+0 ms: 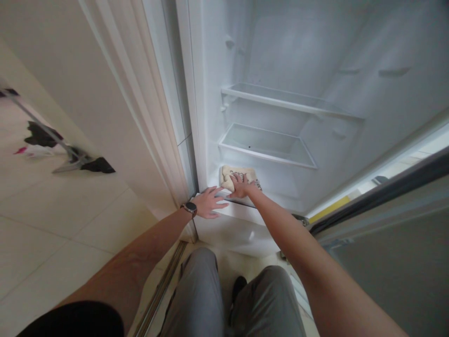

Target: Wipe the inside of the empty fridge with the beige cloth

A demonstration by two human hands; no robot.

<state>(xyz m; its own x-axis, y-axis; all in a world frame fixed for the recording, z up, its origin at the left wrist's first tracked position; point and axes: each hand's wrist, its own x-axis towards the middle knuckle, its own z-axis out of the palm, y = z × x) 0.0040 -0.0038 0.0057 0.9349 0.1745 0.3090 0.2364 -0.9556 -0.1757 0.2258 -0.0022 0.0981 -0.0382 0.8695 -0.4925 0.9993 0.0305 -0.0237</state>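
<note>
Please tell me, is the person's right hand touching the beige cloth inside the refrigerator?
Touching. The head view shows the right hand lying on the beige cloth, with its fingers spread over the fabric.

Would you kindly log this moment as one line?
Right hand: spread on cloth; cloth: on bottom inside fridge; left hand: spread at fridge's front edge; fridge door: open

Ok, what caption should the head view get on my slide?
Right hand spread on a beige cloth low inside an open refrigerator, left hand at its front edge.
</note>
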